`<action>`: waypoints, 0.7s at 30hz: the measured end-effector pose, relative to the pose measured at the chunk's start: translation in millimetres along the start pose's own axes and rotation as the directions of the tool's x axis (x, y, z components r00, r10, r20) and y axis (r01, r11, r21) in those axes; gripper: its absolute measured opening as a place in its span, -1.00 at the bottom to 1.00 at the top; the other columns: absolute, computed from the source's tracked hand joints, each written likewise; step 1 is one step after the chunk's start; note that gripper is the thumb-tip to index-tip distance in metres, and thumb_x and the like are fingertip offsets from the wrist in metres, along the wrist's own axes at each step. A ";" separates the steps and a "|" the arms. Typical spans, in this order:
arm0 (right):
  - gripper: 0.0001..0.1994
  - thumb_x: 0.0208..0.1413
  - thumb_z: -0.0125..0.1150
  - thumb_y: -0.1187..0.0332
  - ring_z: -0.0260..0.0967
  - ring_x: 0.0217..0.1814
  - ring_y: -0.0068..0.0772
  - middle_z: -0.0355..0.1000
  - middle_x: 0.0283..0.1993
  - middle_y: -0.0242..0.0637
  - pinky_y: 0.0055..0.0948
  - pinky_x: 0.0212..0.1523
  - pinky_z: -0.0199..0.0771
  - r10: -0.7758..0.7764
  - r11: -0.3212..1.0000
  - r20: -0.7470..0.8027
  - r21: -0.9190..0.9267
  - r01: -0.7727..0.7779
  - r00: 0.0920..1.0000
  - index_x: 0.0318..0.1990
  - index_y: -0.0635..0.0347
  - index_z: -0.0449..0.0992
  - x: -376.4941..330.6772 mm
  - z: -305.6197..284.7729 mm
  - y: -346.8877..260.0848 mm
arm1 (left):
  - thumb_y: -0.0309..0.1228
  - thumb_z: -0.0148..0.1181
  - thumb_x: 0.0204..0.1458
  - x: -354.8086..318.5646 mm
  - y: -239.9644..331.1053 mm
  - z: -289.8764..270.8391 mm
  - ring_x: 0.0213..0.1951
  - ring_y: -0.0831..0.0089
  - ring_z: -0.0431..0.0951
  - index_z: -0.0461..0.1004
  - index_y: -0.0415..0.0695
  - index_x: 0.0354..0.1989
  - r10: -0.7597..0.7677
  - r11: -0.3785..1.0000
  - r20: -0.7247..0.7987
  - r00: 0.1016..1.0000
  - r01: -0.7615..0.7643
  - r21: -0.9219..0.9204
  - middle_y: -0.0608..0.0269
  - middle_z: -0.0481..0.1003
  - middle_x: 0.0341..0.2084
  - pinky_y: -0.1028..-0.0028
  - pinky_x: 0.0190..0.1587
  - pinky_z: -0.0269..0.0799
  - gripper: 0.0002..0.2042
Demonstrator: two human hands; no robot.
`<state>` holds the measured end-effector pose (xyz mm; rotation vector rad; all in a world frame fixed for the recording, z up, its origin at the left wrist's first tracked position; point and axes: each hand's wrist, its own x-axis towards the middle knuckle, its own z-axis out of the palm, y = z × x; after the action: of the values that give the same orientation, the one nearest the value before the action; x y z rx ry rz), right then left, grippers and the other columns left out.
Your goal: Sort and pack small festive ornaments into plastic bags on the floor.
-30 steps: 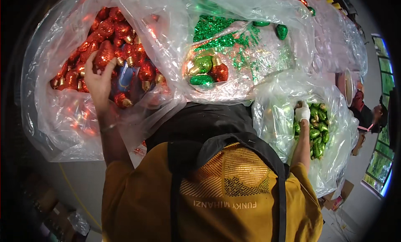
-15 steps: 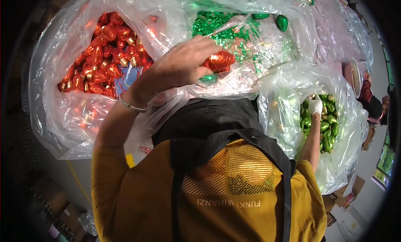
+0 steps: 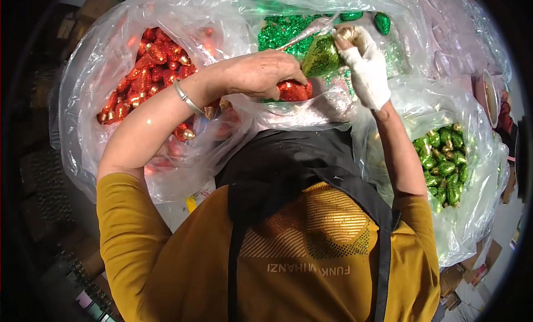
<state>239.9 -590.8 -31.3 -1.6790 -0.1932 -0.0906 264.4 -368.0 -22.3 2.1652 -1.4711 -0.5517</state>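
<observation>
My bare left hand (image 3: 261, 75), with a bangle at the wrist, is closed on a red glittery ornament (image 3: 295, 91) low over the work surface; the fingers partly cover it. My right hand (image 3: 366, 66), in a white glove with bare fingertips, pinches a light-green glittery bulb-shaped ornament (image 3: 322, 56) by its gold cap. Its wide end points down and left, just above the red ornament. Behind them lies a heap of loose dark-green glitter (image 3: 283, 36) on a plastic-covered surface. Whether the two ornaments touch, I cannot tell.
At left a clear plastic bag (image 3: 78, 133) holds many red gold-capped ornaments (image 3: 158, 55). At right another plastic bag (image 3: 472, 227) holds light-green ornaments (image 3: 447, 166). A dark-green ornament (image 3: 382, 23) lies at the back. Cardboard boxes (image 3: 452, 280) stand on the floor.
My right hand has come out of the right bag with a light-green ornament and moved to the middle. My left hand has lowered slightly, still with the red ornament.
</observation>
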 end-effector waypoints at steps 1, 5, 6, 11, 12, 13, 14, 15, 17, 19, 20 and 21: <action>-0.69 0.16 0.15 0.23 0.33 -0.27 -0.62 0.43 -0.28 -0.39 -0.58 -0.25 0.36 0.060 0.998 0.022 0.027 -0.060 0.998 -0.05 0.24 0.40 3.9 -1.9 2.3 | -0.58 0.21 -0.22 3.2 5.3 -1.0 -0.05 0.12 0.44 0.39 -0.19 0.02 -0.030 0.999 0.043 0.999 0.031 -0.035 0.11 0.46 -0.14 0.27 0.06 0.33 -0.50; -0.70 0.16 0.16 0.24 0.33 -0.27 -0.63 0.43 -0.30 -0.40 -0.59 -0.25 0.36 0.172 0.982 0.106 0.059 -0.179 0.979 -0.07 0.25 0.40 12.7 -1.2 11.1 | -0.60 0.19 -0.20 -11.2 -26.7 31.6 -0.07 0.13 0.45 0.42 -0.18 -0.04 0.180 0.981 -0.069 0.981 -0.185 -0.067 0.13 0.46 -0.16 0.30 0.02 0.34 -0.57; -0.71 0.16 0.16 0.24 0.34 -0.28 -0.62 0.44 -0.30 -0.39 -0.59 -0.26 0.36 0.181 0.982 0.138 0.024 -0.186 0.974 -0.09 0.26 0.41 10.8 -2.9 14.7 | -0.61 0.17 -0.20 -9.6 -26.5 34.6 -0.08 0.13 0.45 0.43 -0.17 -0.06 0.303 0.947 -0.153 0.940 -0.315 -0.058 0.13 0.46 -0.16 0.31 0.01 0.35 -0.59; -0.71 0.11 0.20 0.26 0.35 -0.33 -0.59 0.45 -0.34 -0.31 -0.56 -0.31 0.36 0.200 0.966 0.253 -0.212 -0.148 0.947 -0.15 0.30 0.43 6.0 1.6 3.5 | -0.64 0.11 -0.16 7.1 -3.6 19.4 -0.12 0.15 0.45 0.44 -0.19 -0.14 -0.002 1.000 0.328 0.945 -0.007 0.028 0.11 0.45 -0.19 0.32 -0.03 0.36 -0.67; -0.71 0.11 0.20 0.26 0.35 -0.33 -0.59 0.45 -0.34 -0.31 -0.56 -0.31 0.36 0.207 0.965 0.248 -0.212 -0.156 0.946 -0.15 0.30 0.43 4.6 1.8 1.7 | -0.65 0.08 -0.15 4.2 -5.4 20.4 -0.13 0.16 0.44 0.44 -0.19 -0.15 0.028 1.000 0.294 0.955 -0.023 -0.022 0.11 0.44 -0.21 0.32 -0.04 0.36 -0.69; -0.73 0.08 0.22 0.27 0.36 -0.35 -0.55 0.44 -0.36 -0.28 -0.53 -0.32 0.37 0.177 0.972 0.249 -0.199 -0.128 0.952 -0.17 0.29 0.44 3.0 2.7 0.0 | -0.65 0.06 -0.13 -0.4 -6.6 22.4 -0.14 0.17 0.44 0.44 -0.19 -0.17 0.050 0.997 0.250 0.967 -0.033 -0.071 0.10 0.44 -0.24 0.31 -0.04 0.36 -0.71; -0.74 0.05 0.24 0.29 0.37 -0.38 -0.51 0.44 -0.38 -0.25 -0.50 -0.32 0.38 0.146 0.977 0.251 -0.188 -0.100 0.957 -0.19 0.27 0.44 1.2 3.3 -2.1 | -0.65 0.03 -0.12 -3.6 -7.3 24.5 -0.16 0.18 0.44 0.44 -0.19 -0.19 0.070 0.992 0.202 0.977 -0.046 -0.121 0.09 0.44 -0.26 0.31 -0.05 0.36 -0.73; -0.74 0.03 0.26 0.30 0.38 -0.40 -0.47 0.43 -0.40 -0.22 -0.47 -0.32 0.39 0.115 0.981 0.254 -0.179 -0.070 0.960 -0.20 0.26 0.45 -0.6 3.6 -5.2 | -0.65 0.03 -0.12 -5.2 -8.0 25.9 -0.16 0.18 0.44 0.44 -0.19 -0.19 0.068 0.991 0.193 0.979 -0.044 -0.127 0.09 0.44 -0.26 0.31 -0.05 0.36 -0.73; -0.76 0.01 0.27 0.33 0.39 -0.41 -0.42 0.42 -0.40 -0.20 -0.45 -0.32 0.40 0.074 0.954 0.225 -0.299 -0.003 0.971 -0.22 0.25 0.45 -4.2 3.2 -18.4 | -0.59 0.01 -0.07 -7.7 -10.8 27.7 -0.17 0.18 0.42 0.43 -0.20 -0.20 0.127 0.984 0.137 0.982 -0.107 -0.143 0.10 0.42 -0.31 0.30 -0.04 0.35 -0.78; -0.80 -0.02 0.27 0.38 0.40 -0.43 -0.31 0.41 -0.42 -0.17 -0.41 -0.31 0.42 -0.045 0.851 0.188 -0.507 0.137 0.981 -0.25 0.22 0.45 -6.7 8.7 -31.3 | -0.56 0.00 -0.04 -13.1 -15.3 31.9 -0.17 0.18 0.41 0.43 -0.21 -0.21 0.136 0.981 0.081 0.987 -0.123 -0.149 0.10 0.41 -0.33 0.29 -0.04 0.35 -0.79; -0.80 -0.02 0.27 0.38 0.40 -0.43 -0.31 0.41 -0.42 -0.17 -0.41 -0.31 0.42 -0.047 0.846 0.215 -0.511 0.154 0.975 -0.25 0.22 0.45 -13.7 13.4 -38.1 | -0.53 -0.01 -0.02 -13.6 -15.4 37.1 -0.16 0.17 0.41 0.42 -0.22 -0.20 0.100 0.992 0.115 0.988 -0.091 -0.081 0.10 0.41 -0.32 0.29 -0.03 0.34 -0.80; -0.81 -0.02 0.26 0.39 0.40 -0.42 -0.27 0.41 -0.42 -0.16 -0.40 -0.31 0.43 -0.042 0.855 0.213 -0.497 0.145 0.976 -0.26 0.21 0.45 -24.1 19.8 -45.1 | -0.49 -0.02 0.00 -14.6 -16.0 42.8 -0.16 0.16 0.40 0.42 -0.23 -0.19 0.060 0.998 0.146 0.987 -0.059 -0.013 0.10 0.41 -0.32 0.29 -0.02 0.33 -0.80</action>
<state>207.0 -568.1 6.3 -2.2145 -0.4301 -0.0521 247.2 -355.6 -65.4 2.1052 -1.6006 -0.7077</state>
